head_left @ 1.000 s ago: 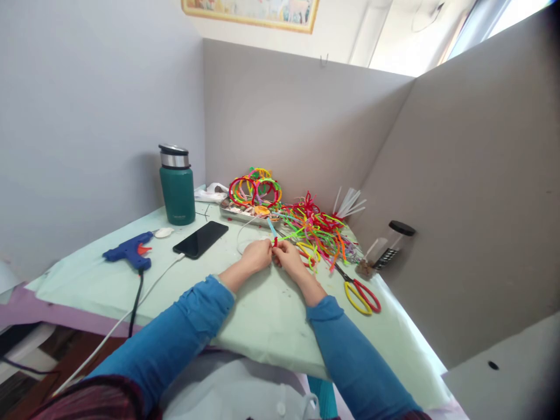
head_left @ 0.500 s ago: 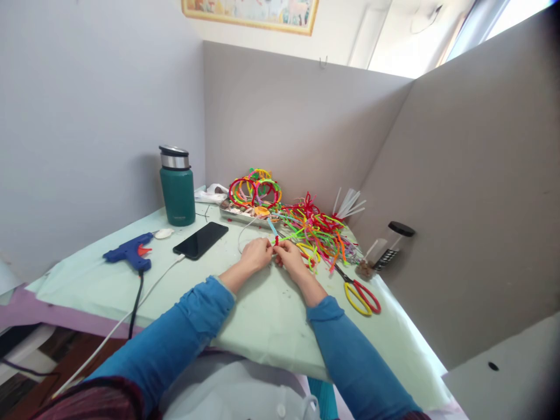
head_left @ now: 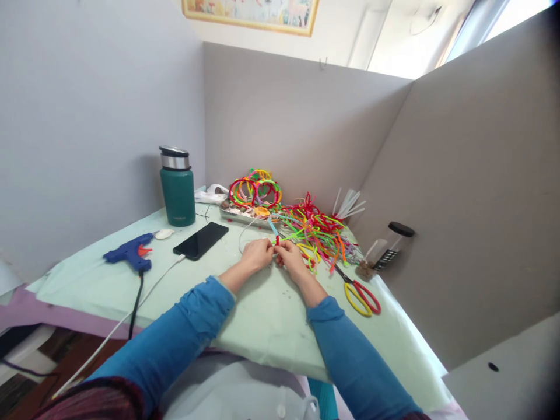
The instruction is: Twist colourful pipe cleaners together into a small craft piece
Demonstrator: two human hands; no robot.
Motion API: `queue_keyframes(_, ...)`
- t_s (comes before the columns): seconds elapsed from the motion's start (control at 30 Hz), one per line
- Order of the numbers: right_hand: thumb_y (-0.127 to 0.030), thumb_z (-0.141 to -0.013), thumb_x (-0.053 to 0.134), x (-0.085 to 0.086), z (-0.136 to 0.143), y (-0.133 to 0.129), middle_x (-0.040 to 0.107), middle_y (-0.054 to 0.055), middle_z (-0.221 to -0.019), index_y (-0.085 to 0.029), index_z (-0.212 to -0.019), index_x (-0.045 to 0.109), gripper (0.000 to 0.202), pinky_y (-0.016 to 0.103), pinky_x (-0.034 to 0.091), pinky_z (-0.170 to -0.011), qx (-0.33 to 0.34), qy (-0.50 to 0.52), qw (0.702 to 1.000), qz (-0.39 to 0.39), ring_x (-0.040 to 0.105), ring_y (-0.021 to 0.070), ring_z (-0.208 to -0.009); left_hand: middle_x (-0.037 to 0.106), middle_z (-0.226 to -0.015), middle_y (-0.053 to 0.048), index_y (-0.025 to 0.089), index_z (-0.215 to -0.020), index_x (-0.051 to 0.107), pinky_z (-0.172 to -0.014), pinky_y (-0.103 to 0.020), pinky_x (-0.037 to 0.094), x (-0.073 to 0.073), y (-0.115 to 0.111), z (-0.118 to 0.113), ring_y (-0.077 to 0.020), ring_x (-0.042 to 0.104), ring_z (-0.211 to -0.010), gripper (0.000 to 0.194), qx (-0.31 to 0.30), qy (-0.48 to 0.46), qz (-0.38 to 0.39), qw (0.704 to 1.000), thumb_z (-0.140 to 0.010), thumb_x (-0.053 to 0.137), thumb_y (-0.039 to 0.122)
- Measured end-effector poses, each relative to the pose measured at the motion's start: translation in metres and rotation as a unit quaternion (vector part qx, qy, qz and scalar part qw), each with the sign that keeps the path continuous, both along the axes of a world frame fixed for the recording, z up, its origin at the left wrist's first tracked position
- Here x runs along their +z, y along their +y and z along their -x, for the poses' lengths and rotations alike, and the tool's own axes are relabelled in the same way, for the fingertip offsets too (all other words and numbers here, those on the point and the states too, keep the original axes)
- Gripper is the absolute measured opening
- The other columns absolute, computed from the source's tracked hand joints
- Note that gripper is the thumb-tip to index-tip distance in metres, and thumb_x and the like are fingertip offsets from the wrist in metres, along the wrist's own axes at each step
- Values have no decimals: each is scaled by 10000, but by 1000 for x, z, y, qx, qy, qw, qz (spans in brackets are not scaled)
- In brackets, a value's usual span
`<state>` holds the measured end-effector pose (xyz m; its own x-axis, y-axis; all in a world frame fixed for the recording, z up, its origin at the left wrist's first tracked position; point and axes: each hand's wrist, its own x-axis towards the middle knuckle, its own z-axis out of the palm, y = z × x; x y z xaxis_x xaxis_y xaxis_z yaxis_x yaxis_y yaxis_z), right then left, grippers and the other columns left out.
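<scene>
My left hand and my right hand meet fingertip to fingertip over the middle of the table. Both are closed in a pinch around a small red fuzzy piece, which shows between them. A thin pale wire loop curves up beside my left hand. Just beyond the fingers lies a light blue strip. A heap of coloured pipe cleaners spreads behind and to the right of my right hand.
A metal tray holds coloured rings. To the left are a green bottle, a phone and a blue glue gun with cables. Scissors and a clear container lie right. Grey partitions surround the table.
</scene>
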<state>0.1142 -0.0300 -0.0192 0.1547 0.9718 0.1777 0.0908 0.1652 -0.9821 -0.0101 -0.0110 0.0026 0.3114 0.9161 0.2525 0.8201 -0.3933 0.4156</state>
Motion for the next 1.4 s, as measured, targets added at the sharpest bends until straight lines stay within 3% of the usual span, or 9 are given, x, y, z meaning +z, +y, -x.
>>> queue_keyframes(0.6,-282,-653,559,-1,-1,1,489,-58,-479,-185,-700,501,122,199,316,-381,5,10,1000,-3,432,77,-387,686,-868,-48,194,-911,637,-732,-252,436,1,0,1,-172,606,-821,220,-18,-60,-10,998,-779,471,255)
queue_keyframes(1.4,-322,-666,572,-4,-3,3,493,-57,-504,-175,-726,513,170,189,311,-375,14,5,1000,-14,437,72,-403,682,-799,-19,199,-852,645,-675,-232,420,-2,3,0,-139,595,-726,170,-21,-125,-47,991,-768,508,251)
